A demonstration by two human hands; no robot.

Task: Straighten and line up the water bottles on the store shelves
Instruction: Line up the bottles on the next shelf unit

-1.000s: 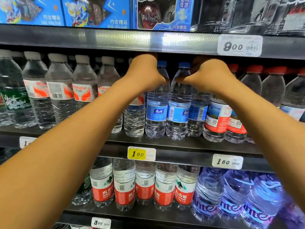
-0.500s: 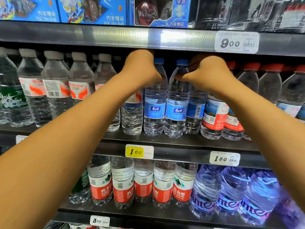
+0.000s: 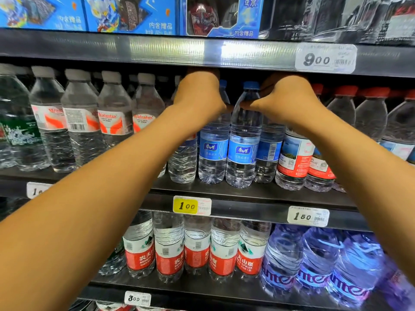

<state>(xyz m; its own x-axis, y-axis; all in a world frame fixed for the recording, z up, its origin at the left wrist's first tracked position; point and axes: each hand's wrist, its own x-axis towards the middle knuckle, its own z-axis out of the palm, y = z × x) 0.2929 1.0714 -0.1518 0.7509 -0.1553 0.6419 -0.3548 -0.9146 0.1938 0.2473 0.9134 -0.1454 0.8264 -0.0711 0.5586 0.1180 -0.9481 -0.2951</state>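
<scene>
Three blue-label water bottles stand side by side on the middle shelf. My left hand grips the neck of the left blue-label bottle, just under its blue cap. My right hand curls round the neck of the middle blue-label bottle, thumb on its shoulder. That bottle stands slightly in front of its neighbours, logo facing out. The third blue-label bottle has its top hidden behind my right hand. My fingers are mostly hidden behind the backs of my hands.
White-capped bottles fill the shelf's left; red-capped ones crowd the right. The upper shelf edge hangs close above my hands, with blue boxes on it. Red-label bottles and purple bottles stand below.
The middle blue-label bottle has turned so that its logo faces front instead of its barcode. Both hands stay at the bottle tops.
</scene>
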